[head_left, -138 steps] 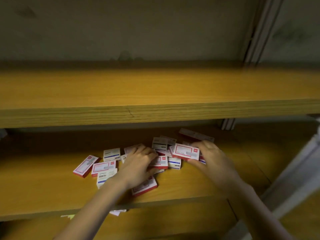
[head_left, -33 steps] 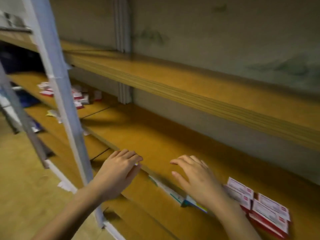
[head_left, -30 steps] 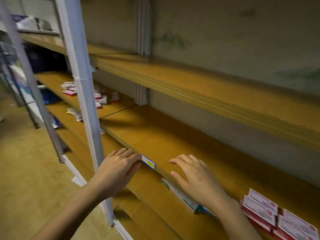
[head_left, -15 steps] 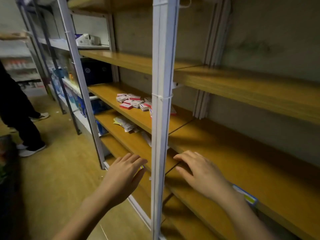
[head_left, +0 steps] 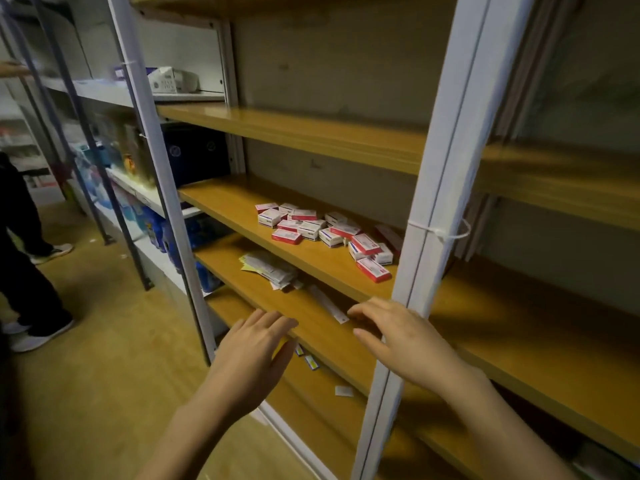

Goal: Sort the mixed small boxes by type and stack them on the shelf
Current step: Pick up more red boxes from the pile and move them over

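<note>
Both grips are hanging open, holding nothing. The left grip (head_left: 256, 355) is reaching palm-down, fingers straight, left of the white post (head_left: 440, 202). The right grip (head_left: 398, 336) is spreading flat right in front of it. Roughly fifteen small boxes (head_left: 306, 230) are lying scattered on the shelf (head_left: 225, 202) just left of that post.

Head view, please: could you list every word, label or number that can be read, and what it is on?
No text can be read.
Small boxes: print too small.
White carton: print blurred.
Leaflets: too small.
Blue-and-yellow tags: blurred.
</note>
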Tool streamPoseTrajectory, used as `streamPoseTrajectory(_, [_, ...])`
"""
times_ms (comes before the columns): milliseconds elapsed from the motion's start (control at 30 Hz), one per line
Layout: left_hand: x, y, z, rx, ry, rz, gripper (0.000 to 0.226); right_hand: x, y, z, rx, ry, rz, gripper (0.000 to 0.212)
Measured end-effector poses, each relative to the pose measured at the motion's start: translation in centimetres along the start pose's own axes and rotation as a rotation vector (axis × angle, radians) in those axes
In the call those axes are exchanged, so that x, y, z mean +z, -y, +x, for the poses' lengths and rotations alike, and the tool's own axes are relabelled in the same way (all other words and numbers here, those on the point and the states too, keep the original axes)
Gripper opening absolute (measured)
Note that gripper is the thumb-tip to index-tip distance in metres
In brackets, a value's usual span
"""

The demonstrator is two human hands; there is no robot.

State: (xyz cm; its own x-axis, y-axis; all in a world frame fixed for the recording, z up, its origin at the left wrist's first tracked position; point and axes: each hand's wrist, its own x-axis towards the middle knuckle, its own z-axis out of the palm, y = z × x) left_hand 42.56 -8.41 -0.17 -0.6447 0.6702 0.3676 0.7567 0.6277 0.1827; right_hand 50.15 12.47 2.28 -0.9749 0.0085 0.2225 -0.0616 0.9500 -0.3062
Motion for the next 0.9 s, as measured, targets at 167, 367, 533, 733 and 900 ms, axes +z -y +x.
streamPoseTrajectory(167, [2.1, 5.6, 6.4, 0.077, 0.011, -0.014, 0.036, 2.3, -1.2, 7.2, 0.077, -0.050, -0.008, 0.034])
streamPoseTrajectory(367, [4.1, 10.4, 13.7, 0.170, 0.064, -0.059, 0.036, 3.7, -3.5, 13.4, 0.317, -0.038, 0.003, 0.037])
streamPoseTrajectory(533, [5.7, 11.8, 19.6, 0.268, 0.094, -0.116, 0.033, 4.5, -5.8, 15.2, 0.570, -0.008, -0.099, 0.054])
streamPoseTrajectory(733, [7.5, 11.0, 26.1, 0.395, 0.139, -0.194, 0.036, 4.9, -6.4, 15.3, 0.727, 0.012, -0.131, 0.061])
streamPoseTrajectory(900, [8.5, 10.3, 30.6, 0.558, 0.164, -0.232, 0.035, 5.0, -6.8, 15.0, 0.842, -0.008, -0.101, 0.060])
